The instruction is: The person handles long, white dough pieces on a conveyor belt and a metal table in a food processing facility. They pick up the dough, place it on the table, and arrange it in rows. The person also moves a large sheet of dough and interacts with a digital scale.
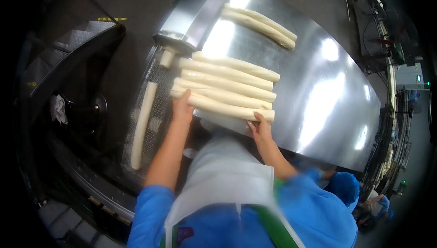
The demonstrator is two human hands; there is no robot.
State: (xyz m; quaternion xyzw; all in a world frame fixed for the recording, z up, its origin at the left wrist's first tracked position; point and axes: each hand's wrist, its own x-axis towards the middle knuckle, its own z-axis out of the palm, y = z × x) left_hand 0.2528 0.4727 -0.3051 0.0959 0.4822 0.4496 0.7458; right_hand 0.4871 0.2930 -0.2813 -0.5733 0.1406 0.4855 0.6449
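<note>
Several pale, smooth dough logs (227,78) lie side by side on the steel table in front of me. The nearest dough log (223,107) is in both my hands, along the table's near edge. My left hand (182,106) is closed on its left end, thumb on top and most fingers hidden. At its right end, my right hand (260,127) grips with the thumb over the top and fingers curled beneath.
Two more dough logs (261,25) rest together farther back on the steel table (314,107). To the left, a textured conveyor (157,116) carries one long dough log (144,125). A short dough stub (167,58) sticks out of a metal machine (184,22). A person in a blue cap (342,188) is at lower right.
</note>
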